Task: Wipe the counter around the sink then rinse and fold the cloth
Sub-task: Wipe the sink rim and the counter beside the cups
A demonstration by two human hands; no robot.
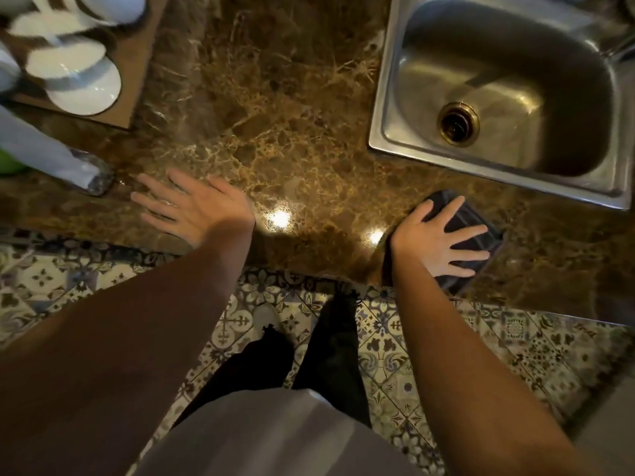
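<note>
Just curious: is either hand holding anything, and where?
Nothing is gripped. The right hand presses flat on the dark cloth; the left hand is open and empty.

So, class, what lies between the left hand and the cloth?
Only bare counter with two light glints lies between the left hand and the cloth, in the head view.

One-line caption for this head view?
Right hand presses a dark ribbed cloth on the brown marble counter before the steel sink; left hand spread open.
</note>
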